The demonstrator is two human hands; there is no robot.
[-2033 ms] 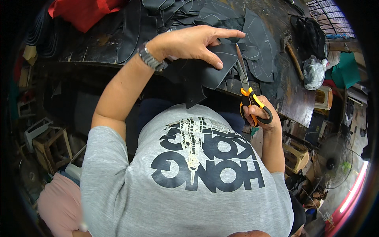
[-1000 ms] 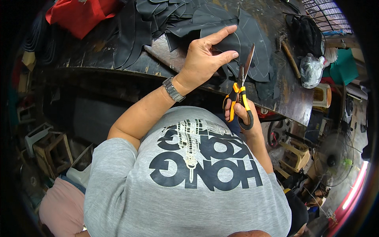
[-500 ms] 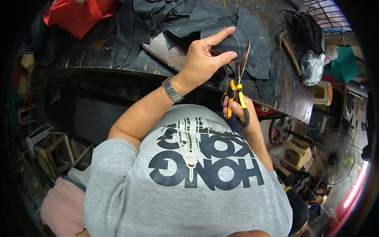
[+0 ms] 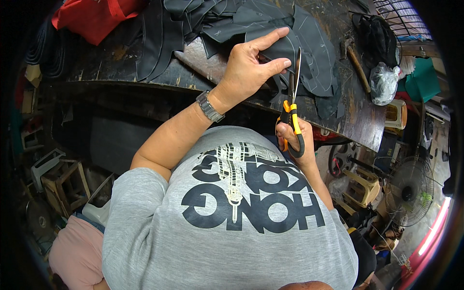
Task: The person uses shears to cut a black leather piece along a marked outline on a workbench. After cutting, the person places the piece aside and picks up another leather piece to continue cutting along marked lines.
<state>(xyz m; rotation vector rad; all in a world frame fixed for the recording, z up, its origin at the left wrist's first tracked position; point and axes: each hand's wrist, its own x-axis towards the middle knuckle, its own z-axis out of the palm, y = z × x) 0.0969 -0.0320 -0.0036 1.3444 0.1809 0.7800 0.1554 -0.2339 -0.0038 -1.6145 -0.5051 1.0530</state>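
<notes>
The grey sheet (image 4: 280,47) lies on the table (image 4: 358,126) by my left hand (image 4: 247,68), showing in the gap between forefinger and thumb; its near edge is partly lost behind that hand, so I cannot make out its full outline; my left forefinger and thumb are spread wide, while the other fingers are tucked out of sight, and I cannot tell whether they pinch anything; just to the right of my left thumb stand the blades of one pair of scissors (image 4: 292,107), slightly parted, points away from me; whether any of the sheet sits between them I cannot tell; my right hand (image 4: 302,137) is closed around the black and yellow handles, thumb in view, the other fingers mostly hidden.

Beyond the sheet is a heap of dark cut pieces (image 4: 215,19) with pale lines, overlapping too much to count and cut off at the top; farther right lie one hammer (image 4: 358,70) and, beside it, one clear plastic bag (image 4: 384,86), its contents unclear; at the far left is one red cloth (image 4: 92,20), cut off above; one watch (image 4: 209,106) circles my left wrist; one fan (image 4: 409,192) stands well off to the right.
</notes>
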